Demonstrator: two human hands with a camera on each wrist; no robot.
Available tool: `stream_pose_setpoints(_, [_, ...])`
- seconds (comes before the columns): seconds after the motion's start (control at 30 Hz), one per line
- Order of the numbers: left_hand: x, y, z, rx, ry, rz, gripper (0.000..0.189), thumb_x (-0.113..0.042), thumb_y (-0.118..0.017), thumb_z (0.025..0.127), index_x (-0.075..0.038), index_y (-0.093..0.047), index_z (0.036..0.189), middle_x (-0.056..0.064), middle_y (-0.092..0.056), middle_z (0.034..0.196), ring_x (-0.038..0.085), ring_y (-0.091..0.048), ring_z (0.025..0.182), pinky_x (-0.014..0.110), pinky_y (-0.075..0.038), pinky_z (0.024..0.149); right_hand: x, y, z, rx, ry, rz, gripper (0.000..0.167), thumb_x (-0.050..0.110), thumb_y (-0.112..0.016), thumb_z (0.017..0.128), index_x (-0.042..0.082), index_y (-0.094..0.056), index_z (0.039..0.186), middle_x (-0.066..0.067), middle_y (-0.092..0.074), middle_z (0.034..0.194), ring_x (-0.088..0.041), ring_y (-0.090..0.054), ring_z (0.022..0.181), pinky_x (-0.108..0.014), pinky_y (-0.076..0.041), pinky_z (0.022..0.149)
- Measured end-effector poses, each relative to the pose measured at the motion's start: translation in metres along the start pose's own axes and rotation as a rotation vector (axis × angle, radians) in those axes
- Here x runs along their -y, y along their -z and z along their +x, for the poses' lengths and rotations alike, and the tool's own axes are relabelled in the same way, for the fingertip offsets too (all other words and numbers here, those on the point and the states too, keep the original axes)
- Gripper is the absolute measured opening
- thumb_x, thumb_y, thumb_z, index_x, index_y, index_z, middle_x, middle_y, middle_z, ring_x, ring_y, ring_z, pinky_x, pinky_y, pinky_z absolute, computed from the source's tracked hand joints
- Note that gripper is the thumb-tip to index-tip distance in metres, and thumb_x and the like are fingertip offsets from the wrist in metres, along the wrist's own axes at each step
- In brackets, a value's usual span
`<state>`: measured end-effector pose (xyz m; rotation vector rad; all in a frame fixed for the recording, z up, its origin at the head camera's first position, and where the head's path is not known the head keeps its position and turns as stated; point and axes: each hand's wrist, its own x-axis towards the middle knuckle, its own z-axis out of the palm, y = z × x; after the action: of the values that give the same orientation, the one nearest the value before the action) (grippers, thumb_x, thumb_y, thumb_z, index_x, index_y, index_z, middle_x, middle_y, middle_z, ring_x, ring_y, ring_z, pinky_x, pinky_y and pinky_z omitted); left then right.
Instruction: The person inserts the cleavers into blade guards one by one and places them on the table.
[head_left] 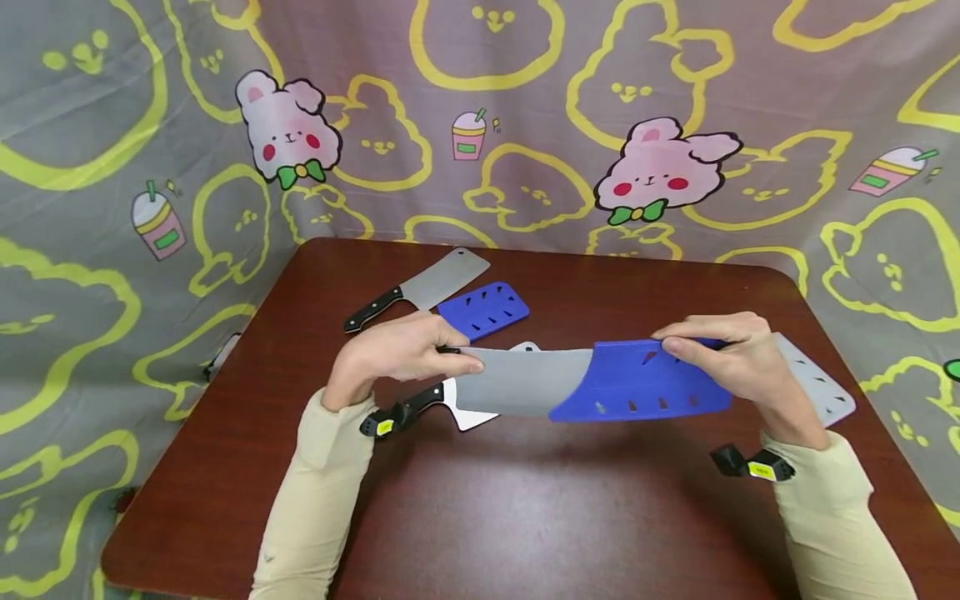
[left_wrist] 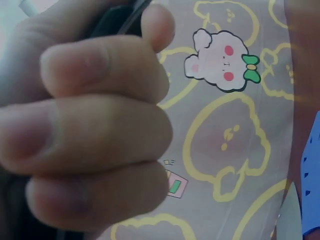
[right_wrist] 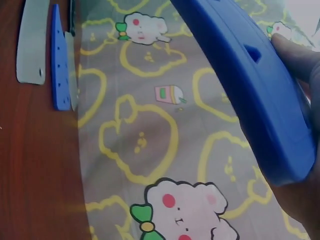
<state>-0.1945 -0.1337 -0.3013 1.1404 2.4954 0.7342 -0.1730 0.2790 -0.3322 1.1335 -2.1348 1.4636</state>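
Note:
My left hand (head_left: 405,354) grips the dark handle of a cleaver; in the left wrist view its fingers (left_wrist: 100,130) curl round that handle. The cleaver's broad metal blade (head_left: 521,383) points right, held above the table. A blue slotted blade cover (head_left: 637,392) sits over the blade's far part, leaving the part near the handle bare. My right hand (head_left: 727,354) pinches this cover along its upper edge, thumb on the near side. The right wrist view shows the cover's edge (right_wrist: 240,90) close up. How deep the blade reaches inside is hidden.
Another cleaver (head_left: 450,279) with a black riveted handle lies at the back left of the brown table (head_left: 540,517), beside a second blue cover (head_left: 487,310). Behind the held blade lies a partly hidden knife (head_left: 427,398). A white slotted cover (head_left: 813,379) lies right, partly behind my right hand.

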Motion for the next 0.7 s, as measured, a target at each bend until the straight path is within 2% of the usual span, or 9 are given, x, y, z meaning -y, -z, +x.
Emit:
stream_pose_setpoints(0.13, [-0.001, -0.001, 0.003, -0.042, 0.034, 0.046, 0.051, -0.045, -0.064, 0.093, -0.021, -0.035, 0.059, -0.01, -0.025, 0.058, 0.004, -0.025, 0.055, 0.022, -0.025, 0.055, -0.002, -0.004, -0.001, -0.033, -0.006, -0.014, 0.014, -0.004, -0.074, 0.082, -0.01, -0.073, 0.094, 0.0, -0.076, 0.093, -0.008, -0.071, 0.077, -0.013, -0.053, 0.068])
stream_pose_setpoints(0.2, [-0.001, -0.001, 0.004, -0.056, 0.03, 0.05, 0.05, -0.046, -0.063, 0.093, -0.02, -0.036, 0.06, -0.01, -0.026, 0.058, 0.004, -0.027, 0.056, 0.023, -0.027, 0.055, -0.002, -0.004, -0.002, -0.053, -0.001, -0.001, 0.013, -0.004, -0.074, 0.082, -0.011, -0.073, 0.093, -0.001, -0.076, 0.092, -0.009, -0.071, 0.077, -0.013, -0.053, 0.068])
stream_pose_setpoints(0.53, [0.003, -0.002, 0.009, -0.103, 0.021, 0.011, 0.047, -0.045, -0.065, 0.092, -0.02, -0.042, 0.06, -0.01, -0.03, 0.056, 0.004, -0.032, 0.054, 0.023, -0.029, 0.054, 0.003, -0.006, -0.003, -0.1, -0.061, -0.043, 0.02, -0.019, -0.068, 0.077, -0.009, -0.073, 0.094, 0.003, -0.076, 0.091, -0.006, -0.07, 0.075, -0.013, -0.053, 0.068])
stream_pose_setpoints(0.7, [0.003, -0.003, 0.011, -0.104, 0.019, 0.001, 0.046, -0.044, -0.065, 0.093, -0.02, -0.043, 0.059, -0.01, -0.03, 0.056, 0.003, -0.032, 0.053, 0.022, -0.029, 0.053, 0.002, -0.006, -0.003, -0.119, -0.065, -0.038, 0.013, -0.01, -0.072, 0.081, -0.009, -0.073, 0.094, 0.004, -0.076, 0.091, -0.006, -0.07, 0.076, -0.013, -0.053, 0.068])
